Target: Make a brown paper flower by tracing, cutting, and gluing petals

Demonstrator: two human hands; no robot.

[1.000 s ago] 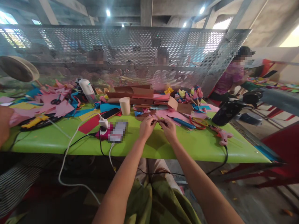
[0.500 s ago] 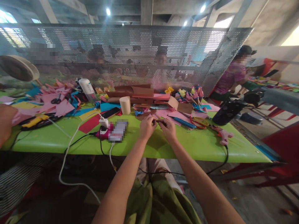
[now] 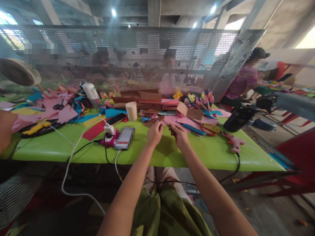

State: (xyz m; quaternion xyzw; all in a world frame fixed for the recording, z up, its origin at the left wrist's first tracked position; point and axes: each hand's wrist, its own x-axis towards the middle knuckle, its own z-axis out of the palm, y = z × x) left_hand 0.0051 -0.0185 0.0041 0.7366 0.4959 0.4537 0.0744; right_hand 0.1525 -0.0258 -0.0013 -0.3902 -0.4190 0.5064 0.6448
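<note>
My left hand (image 3: 155, 133) is raised over the green table (image 3: 142, 155), its fingers pinched together near a small pile of paper scraps. Whatever lies in that pinch is too small to make out. A short gap to the right, my right hand (image 3: 179, 135) has its thumb and fingertips pressed together, and I cannot see clearly what they hold. Beyond both hands lie pink paper sheets (image 3: 188, 124) and brown paper (image 3: 194, 113). A blue tool or pen-like thing (image 3: 194, 129) and scissors with yellow and red handles (image 3: 210, 129) are to the right of my right hand.
A phone (image 3: 124, 138) lies by a pink power adapter (image 3: 109, 139) with cables. A cream roll (image 3: 131, 111) stands behind. A pink glue gun (image 3: 235, 141) and a black tumbler (image 3: 237, 119) are at right. Another person's hand (image 3: 6, 131) is at far left.
My hands have moved apart: the right hand shifted slightly to the right, and a gap now shows between the fingertips. The left hand stays almost in place.
</note>
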